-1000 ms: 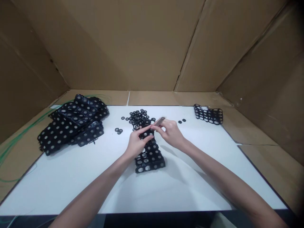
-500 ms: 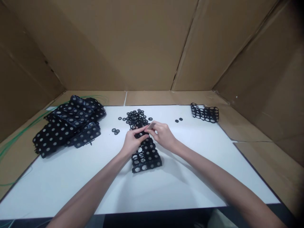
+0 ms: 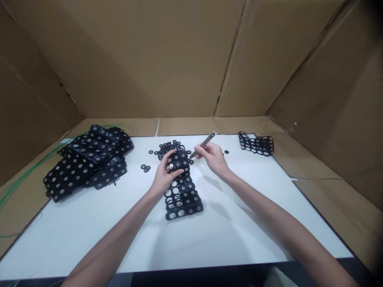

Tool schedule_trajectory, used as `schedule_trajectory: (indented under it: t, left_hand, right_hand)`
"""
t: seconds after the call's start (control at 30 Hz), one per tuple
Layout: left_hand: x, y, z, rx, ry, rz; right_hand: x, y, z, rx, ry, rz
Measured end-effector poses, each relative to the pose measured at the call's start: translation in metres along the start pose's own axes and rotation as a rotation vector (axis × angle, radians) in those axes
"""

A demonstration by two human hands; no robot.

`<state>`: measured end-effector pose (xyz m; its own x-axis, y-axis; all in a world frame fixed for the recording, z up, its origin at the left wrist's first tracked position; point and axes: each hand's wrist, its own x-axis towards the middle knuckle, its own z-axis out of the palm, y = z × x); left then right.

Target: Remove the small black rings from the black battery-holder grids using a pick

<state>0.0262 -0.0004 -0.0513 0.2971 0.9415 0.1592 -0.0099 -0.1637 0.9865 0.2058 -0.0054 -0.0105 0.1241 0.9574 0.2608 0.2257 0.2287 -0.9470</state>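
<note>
A black perforated sheet (image 3: 187, 186) with pale round spots runs towards me over the white table. Its left columns have several open holes. My left hand (image 3: 163, 172) grips the sheet's upper part from the left, thumb across the front and fingers on its far edge. My right hand (image 3: 214, 157) pinches a slim grey pointed tool (image 3: 205, 142), whose exact kind I cannot make out. The tool slants down to the left, its tip close to a loose black disc (image 3: 191, 162) just right of the sheet. A pile of small black discs (image 3: 169, 146) lies behind the left hand.
A heap of black spotted sheets (image 3: 86, 159) covers the table's left side. An openwork black sheet (image 3: 257, 144) lies at the back right. A few discs (image 3: 145, 168) sit left of the sheet. Cardboard walls (image 3: 149, 59) enclose the table, and green strands (image 3: 30, 170) hang at the left.
My right hand has drawn away from the left hand to the right, raising the tool's rear end. A disc now lies beside the sheet. The left hand's fingers have spread along the sheet.
</note>
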Motion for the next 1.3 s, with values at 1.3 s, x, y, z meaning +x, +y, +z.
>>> schedule_trajectory:
  t: [1.3]
  left_hand:
    - [-0.011, 0.02, 0.004, 0.136, 0.063, -0.008]
  right_hand:
    - [-0.02, -0.018, 0.009, -0.106, -0.1, -0.275]
